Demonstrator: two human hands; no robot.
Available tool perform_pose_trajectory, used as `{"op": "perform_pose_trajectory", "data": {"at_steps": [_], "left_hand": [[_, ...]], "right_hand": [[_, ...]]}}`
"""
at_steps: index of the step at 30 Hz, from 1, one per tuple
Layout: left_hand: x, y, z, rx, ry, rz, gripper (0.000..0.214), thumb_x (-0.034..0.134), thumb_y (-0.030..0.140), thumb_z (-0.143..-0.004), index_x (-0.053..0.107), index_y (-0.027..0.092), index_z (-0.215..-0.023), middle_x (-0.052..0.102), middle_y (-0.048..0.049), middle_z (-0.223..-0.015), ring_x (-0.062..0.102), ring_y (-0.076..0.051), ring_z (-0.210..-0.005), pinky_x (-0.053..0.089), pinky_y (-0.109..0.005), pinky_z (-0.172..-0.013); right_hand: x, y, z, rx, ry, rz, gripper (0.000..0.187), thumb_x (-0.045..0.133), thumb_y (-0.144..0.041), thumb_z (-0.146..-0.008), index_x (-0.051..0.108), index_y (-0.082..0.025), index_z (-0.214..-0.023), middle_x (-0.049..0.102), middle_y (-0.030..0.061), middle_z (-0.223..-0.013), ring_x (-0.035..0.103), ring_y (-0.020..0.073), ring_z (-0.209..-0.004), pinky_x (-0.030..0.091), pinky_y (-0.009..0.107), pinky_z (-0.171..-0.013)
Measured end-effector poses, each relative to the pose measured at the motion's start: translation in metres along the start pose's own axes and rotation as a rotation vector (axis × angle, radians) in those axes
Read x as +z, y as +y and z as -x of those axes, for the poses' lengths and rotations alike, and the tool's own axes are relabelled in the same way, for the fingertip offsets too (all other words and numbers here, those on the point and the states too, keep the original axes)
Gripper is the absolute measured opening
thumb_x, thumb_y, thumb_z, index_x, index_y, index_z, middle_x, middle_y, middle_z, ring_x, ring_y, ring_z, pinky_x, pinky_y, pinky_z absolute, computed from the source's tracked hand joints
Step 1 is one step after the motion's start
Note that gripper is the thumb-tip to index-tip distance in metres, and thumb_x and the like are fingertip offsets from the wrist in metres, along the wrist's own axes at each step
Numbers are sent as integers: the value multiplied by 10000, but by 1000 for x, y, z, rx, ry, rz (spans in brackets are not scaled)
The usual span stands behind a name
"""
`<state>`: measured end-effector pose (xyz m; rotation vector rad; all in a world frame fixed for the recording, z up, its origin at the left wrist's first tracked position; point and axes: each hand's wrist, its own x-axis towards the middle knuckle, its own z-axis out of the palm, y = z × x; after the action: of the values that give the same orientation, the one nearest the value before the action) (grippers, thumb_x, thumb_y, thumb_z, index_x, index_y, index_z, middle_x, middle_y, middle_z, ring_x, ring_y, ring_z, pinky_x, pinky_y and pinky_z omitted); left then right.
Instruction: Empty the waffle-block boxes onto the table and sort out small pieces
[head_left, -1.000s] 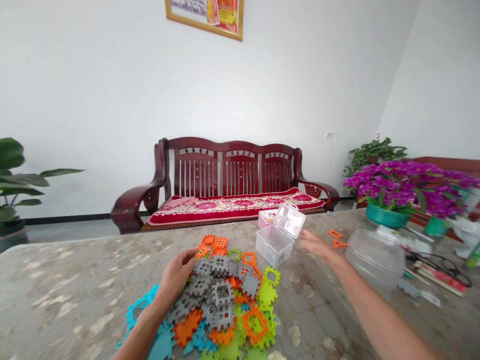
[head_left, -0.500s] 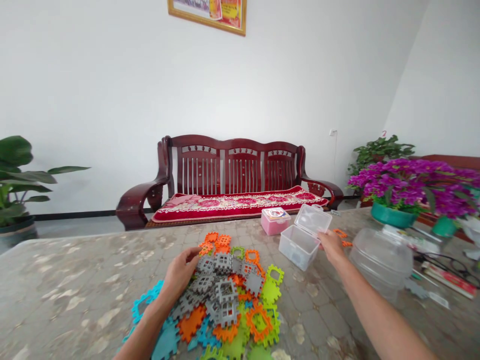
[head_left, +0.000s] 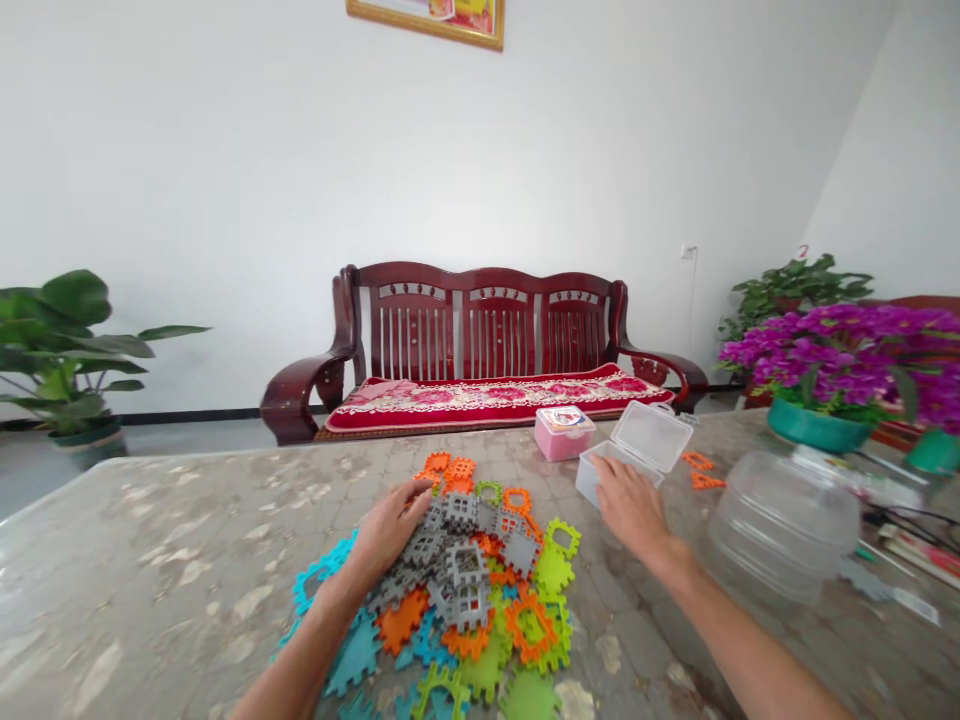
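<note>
A heap of flat interlocking plastic pieces in grey, orange, green and blue lies on the table in front of me. My left hand rests on the heap's left side, fingers curled over grey pieces. My right hand lies against the near side of a small clear plastic box whose lid stands open. The fingers are bent round the box's front wall.
A pink lidded box sits behind the clear one. Two loose orange pieces lie to the right. A clear domed cover, purple flowers in a green pot and clutter fill the right side. The marble-patterned table ends before a red wooden bench.
My right hand reached to the clear box's right side, then came round to its front. The box sits further right of the heap than a second ago. The left hand stayed on the heap.
</note>
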<state>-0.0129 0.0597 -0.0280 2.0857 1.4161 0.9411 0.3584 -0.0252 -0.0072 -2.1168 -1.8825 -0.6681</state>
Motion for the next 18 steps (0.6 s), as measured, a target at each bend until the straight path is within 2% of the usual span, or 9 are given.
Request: {"op": "perform_pose_trajectory", "data": {"at_steps": [3, 7, 12, 15, 18], "left_hand": [[-4, 21, 6, 70, -78, -121, 464, 439, 520, -897, 666, 251, -1199, 692, -63, -1258, 590, -271, -1213, 411, -405, -1071], [-5, 42, 15, 129, -165, -231, 515, 456, 533, -912, 592, 250, -1320, 624, -83, -1348, 527, -293, -1279, 381, -447, -1091], [3, 45, 20, 171, -235, -339, 529, 532, 503, -885, 561, 295, -1369, 581, -92, -1385, 514, -314, -1295, 370, -480, -1098], [7, 39, 20, 184, -239, -363, 492, 545, 461, -879, 583, 312, -1347, 603, -84, -1351, 537, -314, -1272, 384, -478, -1088], [8, 34, 17, 194, -237, -353, 474, 518, 429, -894, 581, 315, -1350, 617, -72, -1335, 552, -298, -1257, 398, -462, -1079]], "right_hand": [[5, 10, 2, 37, -145, 86, 447, 425, -101, -929, 543, -172, -1354, 731, 117, -1047, 683, 244, -943, 451, 318, -766], [8, 29, 4, 101, -176, 134, 439, 408, -103, -943, 538, -151, -1359, 746, 119, -1019, 709, 240, -906, 442, 307, -708], [4, 37, 6, 156, -202, 131, 424, 403, -94, -935, 570, -165, -1318, 753, 106, -1009, 713, 229, -877, 438, 302, -684], [2, 34, 9, 158, -149, 143, 427, 420, -73, -913, 590, -158, -1295, 746, 115, -1014, 695, 234, -900, 451, 317, -734], [1, 23, 14, 116, 24, 123, 436, 467, -73, -884, 603, -157, -1291, 682, 139, -1224, 615, 279, -1109, 453, 372, -881]]}}
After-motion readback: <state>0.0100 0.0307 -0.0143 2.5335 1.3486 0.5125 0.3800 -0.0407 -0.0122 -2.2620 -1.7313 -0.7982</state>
